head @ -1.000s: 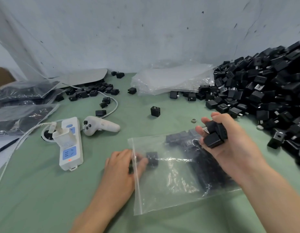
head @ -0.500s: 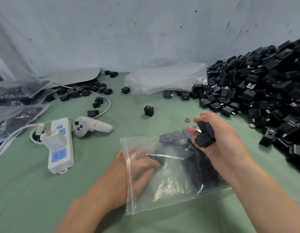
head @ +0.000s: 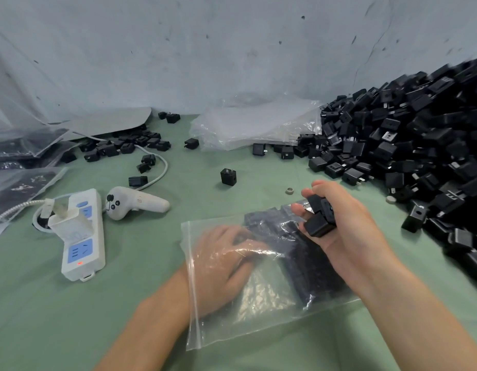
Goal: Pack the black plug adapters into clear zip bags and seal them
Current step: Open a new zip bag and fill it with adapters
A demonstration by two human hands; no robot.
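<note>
A clear zip bag (head: 272, 303) lies flat on the green table, its mouth to the left. My left hand (head: 221, 266) is inside it past the wrist, blurred behind the plastic, and holds a black plug adapter (head: 240, 238) at its fingertips. A dark row of packed adapters (head: 312, 263) fills the bag's right part. Just above the bag's far right corner, my right hand (head: 349, 236) grips a few more adapters (head: 319, 223). A big adapter pile (head: 419, 145) rises at the right.
A white power strip (head: 82, 236) with a charger and a white controller (head: 135, 202) lie at the left. Loose adapters (head: 119, 148), one standing alone (head: 228, 177), an empty-bag stack (head: 253, 127) and filled bags (head: 18, 156) lie behind. A grey wall closes the back.
My left hand has gone from the bag's mouth deep into the bag with its adapter. The right hand has kept its hold and barely moved.
</note>
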